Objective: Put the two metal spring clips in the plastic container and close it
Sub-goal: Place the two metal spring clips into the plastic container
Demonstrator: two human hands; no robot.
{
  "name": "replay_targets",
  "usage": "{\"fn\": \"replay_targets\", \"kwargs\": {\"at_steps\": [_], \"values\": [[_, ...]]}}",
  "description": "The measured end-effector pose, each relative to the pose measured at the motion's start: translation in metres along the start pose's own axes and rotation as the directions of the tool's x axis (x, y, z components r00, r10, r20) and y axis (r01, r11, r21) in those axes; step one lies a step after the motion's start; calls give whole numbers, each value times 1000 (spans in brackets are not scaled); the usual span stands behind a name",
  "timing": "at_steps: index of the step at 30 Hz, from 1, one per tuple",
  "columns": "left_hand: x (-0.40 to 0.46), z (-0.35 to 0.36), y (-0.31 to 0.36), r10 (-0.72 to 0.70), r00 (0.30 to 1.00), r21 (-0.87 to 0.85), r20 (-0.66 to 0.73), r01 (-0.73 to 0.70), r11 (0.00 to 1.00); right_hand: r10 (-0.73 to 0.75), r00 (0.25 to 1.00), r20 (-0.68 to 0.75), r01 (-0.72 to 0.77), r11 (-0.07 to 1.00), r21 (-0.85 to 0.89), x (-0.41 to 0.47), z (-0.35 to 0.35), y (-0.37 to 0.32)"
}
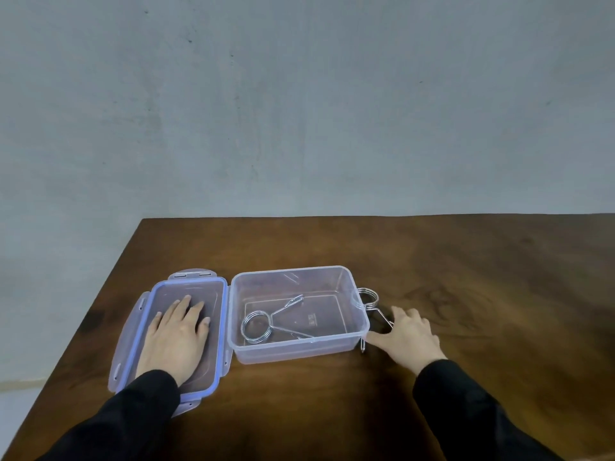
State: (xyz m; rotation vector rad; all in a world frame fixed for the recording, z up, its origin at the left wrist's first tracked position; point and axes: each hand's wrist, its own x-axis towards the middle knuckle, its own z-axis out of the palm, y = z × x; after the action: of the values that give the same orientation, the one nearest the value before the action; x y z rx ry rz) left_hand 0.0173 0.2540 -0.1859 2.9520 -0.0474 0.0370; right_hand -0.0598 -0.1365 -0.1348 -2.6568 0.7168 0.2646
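While the left hand [178, 334] lies flat, palm down, with its fingers spread on the inner face of the lid [159, 331], the right hand [407, 334] rests on the wooden table [466, 277] just right of the clear plastic container [299, 351], fingers loosely splayed and gripping nothing. The right thumb reaches toward the container's near right corner, and the fingers lie over the wire handles of the second spring clip [368, 299], touching them or very nearly so; whether any pressure is on the wire cannot be told. Both forearms wear black sleeves [466, 400]

The container stands open near the middle of the table, rectangular and transparent, its long side across the view. One metal spring clip [263, 324] lies flat on its floor toward the left: a coiled ring of bright wire with two straight handles splaying away, one toward the far wall, one along the near wall. The second clip is outside, on the table right against the container's right wall, its coil toward the far end and partly seen through the plastic corner, its handles running nearer under the right hand

The lid lies upside down just left of the container, touching or almost touching it, translucent with a blue seal around its rim and latch flaps folded out on its sides
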Motion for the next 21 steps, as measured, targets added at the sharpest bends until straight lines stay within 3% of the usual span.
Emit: {"fn": "replay_targets", "kwargs": {"at_steps": [11, 21], "values": [[-2, -1, 1, -6, 1000, -1, 8, 6, 1000, 23, 979, -204, -15, 999, 38, 12, 12, 6], [-1, -3, 1, -7, 1000, -9, 17, 7, 1000, -33, 989, -144, 34, 999, 6, 26, 3, 9]]}}
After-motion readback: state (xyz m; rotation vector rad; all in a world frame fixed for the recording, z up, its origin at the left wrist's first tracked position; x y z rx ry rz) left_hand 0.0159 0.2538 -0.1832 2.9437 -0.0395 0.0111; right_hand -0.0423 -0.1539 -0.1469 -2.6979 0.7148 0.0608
